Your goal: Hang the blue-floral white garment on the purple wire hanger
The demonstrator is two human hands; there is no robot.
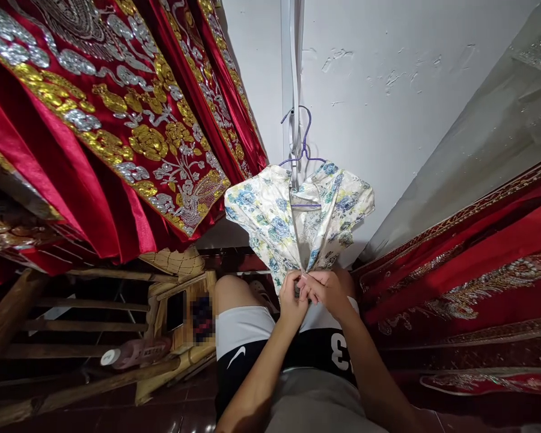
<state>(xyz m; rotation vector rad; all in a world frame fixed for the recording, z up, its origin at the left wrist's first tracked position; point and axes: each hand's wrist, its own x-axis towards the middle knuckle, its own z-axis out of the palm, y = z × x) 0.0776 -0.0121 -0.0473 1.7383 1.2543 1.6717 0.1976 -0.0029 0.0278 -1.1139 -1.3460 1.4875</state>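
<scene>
A white garment with blue and yellow flowers hangs on a purple wire hanger against the white wall. Its lower part is gathered into a bunch. My left hand and my right hand are both closed on that bunched cloth, touching each other just above my knees. My legs in black and white shorts sit below them.
Red embroidered robes with gold and silver sequins hang at the upper left, and more red embroidered cloth lies at the right. A bamboo frame and a small stool with a phone stand at the left, with a pink bottle on the frame.
</scene>
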